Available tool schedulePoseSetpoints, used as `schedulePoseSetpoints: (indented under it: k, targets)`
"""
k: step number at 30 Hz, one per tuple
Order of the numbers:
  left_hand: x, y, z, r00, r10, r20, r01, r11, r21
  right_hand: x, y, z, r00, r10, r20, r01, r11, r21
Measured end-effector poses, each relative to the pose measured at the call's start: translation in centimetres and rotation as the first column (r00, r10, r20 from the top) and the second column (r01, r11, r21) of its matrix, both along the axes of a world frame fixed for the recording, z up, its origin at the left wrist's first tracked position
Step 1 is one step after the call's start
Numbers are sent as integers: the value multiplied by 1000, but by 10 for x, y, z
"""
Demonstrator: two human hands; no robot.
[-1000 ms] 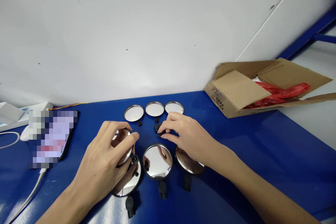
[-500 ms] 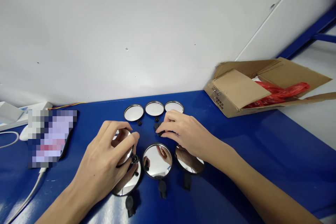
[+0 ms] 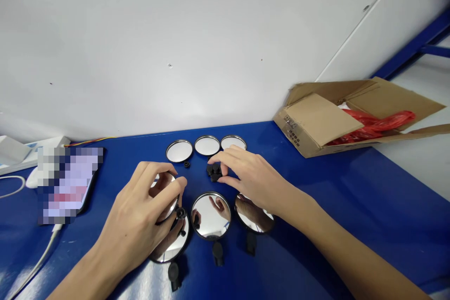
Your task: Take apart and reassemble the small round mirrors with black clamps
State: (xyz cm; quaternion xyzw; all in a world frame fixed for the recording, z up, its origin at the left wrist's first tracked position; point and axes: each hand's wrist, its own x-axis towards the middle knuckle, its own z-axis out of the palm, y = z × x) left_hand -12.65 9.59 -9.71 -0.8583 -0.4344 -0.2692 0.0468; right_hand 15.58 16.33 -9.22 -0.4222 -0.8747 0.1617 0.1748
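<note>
My left hand [image 3: 146, 211] is closed around a small round mirror [image 3: 162, 197], holding it tilted above the table. A black socket [image 3: 181, 213] on that mirror juts out past my fingertips. Beneath it lies another round mirror [image 3: 175, 242], partly covered by the hand. My right hand [image 3: 246, 176] has its thumb and fingers apart around a cluster of small black clamp-like parts [image 3: 214, 171] in the middle. Below the right hand are a round mirror [image 3: 211, 215] showing a reflection of fingers and another mirror [image 3: 253, 215] partly hidden by the wrist.
Three mirrors, including a left one [image 3: 179, 151], line the back near the wall. Black stems, one here [image 3: 217, 253], lie before the front mirrors. A phone [image 3: 72, 185] with a cable sits left. A cardboard box [image 3: 316, 122] holding a red plastic bag [image 3: 376, 124] stands right.
My right hand's fingers have spread apart and lifted slightly, exposing more of the black parts. My left hand and its mirror stay where they were.
</note>
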Motion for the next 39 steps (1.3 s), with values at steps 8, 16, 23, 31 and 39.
schedulePoseSetpoints:
  k: [8,16,23,31,39]
  targets:
    - [-1,0,0,1000,24,-2,-24,999,-25,-8,-14,9,962,113,-249,-136,988,-76]
    - [5,-3,-4,988,45,146,-28,993,-117,-32,-43,3,920,329,-212,-281,933,227]
    - [6,-10,-3,974,55,219,-13,982,-189,-37,-52,1,910,367,-196,-233,840,491]
    - [12,-6,2,938,223,264,-186,970,-158,-22,-34,-1,865,301,-401,-70,865,498]
    - [9,-5,-2,917,287,277,-248,954,-169,-6,8,-16,953,35,-300,123,862,493]
